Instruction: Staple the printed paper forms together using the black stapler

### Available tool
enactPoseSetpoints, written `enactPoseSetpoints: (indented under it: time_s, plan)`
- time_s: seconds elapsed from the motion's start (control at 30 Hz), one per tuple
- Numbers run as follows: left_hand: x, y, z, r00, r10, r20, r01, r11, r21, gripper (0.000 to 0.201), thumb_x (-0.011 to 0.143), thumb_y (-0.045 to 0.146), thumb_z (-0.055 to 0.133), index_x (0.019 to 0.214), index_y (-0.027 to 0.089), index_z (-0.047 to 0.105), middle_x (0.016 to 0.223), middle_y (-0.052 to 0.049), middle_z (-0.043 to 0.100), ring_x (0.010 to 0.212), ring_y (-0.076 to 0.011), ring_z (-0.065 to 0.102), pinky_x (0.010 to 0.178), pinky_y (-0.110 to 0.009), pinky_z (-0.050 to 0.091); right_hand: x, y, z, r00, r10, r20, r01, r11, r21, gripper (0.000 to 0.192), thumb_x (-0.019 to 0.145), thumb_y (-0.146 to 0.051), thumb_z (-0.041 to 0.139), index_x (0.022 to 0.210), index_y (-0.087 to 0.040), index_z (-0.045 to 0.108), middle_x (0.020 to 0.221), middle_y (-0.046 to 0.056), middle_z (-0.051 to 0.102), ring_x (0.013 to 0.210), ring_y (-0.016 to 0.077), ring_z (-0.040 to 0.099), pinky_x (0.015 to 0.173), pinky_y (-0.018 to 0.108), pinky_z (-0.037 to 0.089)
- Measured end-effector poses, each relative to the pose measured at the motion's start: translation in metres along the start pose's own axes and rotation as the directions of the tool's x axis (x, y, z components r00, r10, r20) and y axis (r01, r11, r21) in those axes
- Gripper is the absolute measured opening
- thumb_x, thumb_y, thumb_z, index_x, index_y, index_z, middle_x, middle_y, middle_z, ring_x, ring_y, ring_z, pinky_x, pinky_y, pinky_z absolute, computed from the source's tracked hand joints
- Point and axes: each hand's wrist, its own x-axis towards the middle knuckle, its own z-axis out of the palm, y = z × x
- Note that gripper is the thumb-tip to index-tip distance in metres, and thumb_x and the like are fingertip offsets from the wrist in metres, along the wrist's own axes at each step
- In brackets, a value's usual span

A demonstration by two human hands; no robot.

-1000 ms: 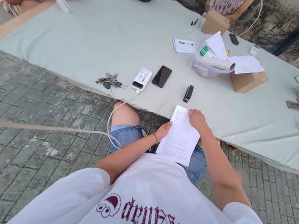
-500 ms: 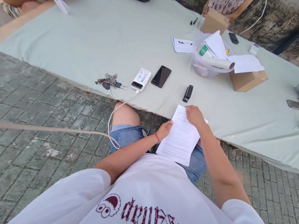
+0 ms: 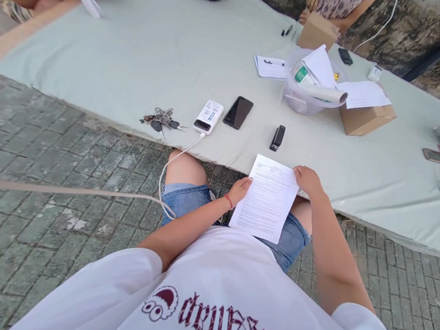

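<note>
My right hand [image 3: 309, 180] slides off sheet top to its right corner, pinching edge. Left hand [image 3: 240, 189] pinches left edge, unmoved. Sheet [image 3: 266, 199] on lap, text now uncovered. Stapler [image 3: 277, 137] at twelve o'clock, untouched.

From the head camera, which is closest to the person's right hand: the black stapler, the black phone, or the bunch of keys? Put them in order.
Measured from the right hand:
1. Black stapler, just up-left on the table edge.
2. Black phone, farther left.
3. Bunch of keys, farthest left, beyond the power bank.
</note>
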Motion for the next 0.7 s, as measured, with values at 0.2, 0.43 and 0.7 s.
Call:
enactPoseSetpoints:
  time_s: [0.2,0.43,0.7]
  plan:
    - [-0.002,0.001,0.003,0.977,-0.179,0.113,0.198,0.963,-0.182,0.075,0.071,0.074,0.079,0.112,0.011,0.075,0.115,-0.016,0.078,0.114,-0.0327,0.069,0.105,-0.046,0.049,-0.029,0.029,0.027,0.945,0.326,0.036,-0.227,0.570,0.790,0.042,0.095,-0.058,0.048,0.096,-0.022,0.068,0.088,0.007,0.073,0.081,0.0232,0.068,0.072,0.036,0.056]
    - [-0.008,0.012,-0.002,0.894,-0.314,0.319,0.408,0.866,-0.289,0.072,0.057,0.053,0.098,0.110,0.011,0.077,0.114,-0.019,0.078,0.107,-0.0343,0.074,0.103,-0.053,0.052,-0.057,0.005,0.062,0.954,0.300,0.006,-0.002,-0.011,1.000,0.061,0.080,-0.083,0.062,0.107,-0.028,0.066,0.103,0.006,0.077,0.112,0.0304,0.072,0.090,0.046,0.063]
    - [-0.008,0.016,-0.007,0.883,-0.306,0.356,0.415,0.862,-0.289,0.064,0.053,0.039,0.102,0.105,0.010,0.079,0.111,-0.019,0.079,0.108,-0.0346,0.074,0.107,-0.055,0.049,-0.068,0.004,0.064,0.995,-0.006,0.104,-0.103,-0.168,0.980,0.071,0.070,-0.062,0.085,0.128,-0.027,0.064,0.126,0.011,0.075,0.131,0.0359,0.064,0.108,0.058,0.055]
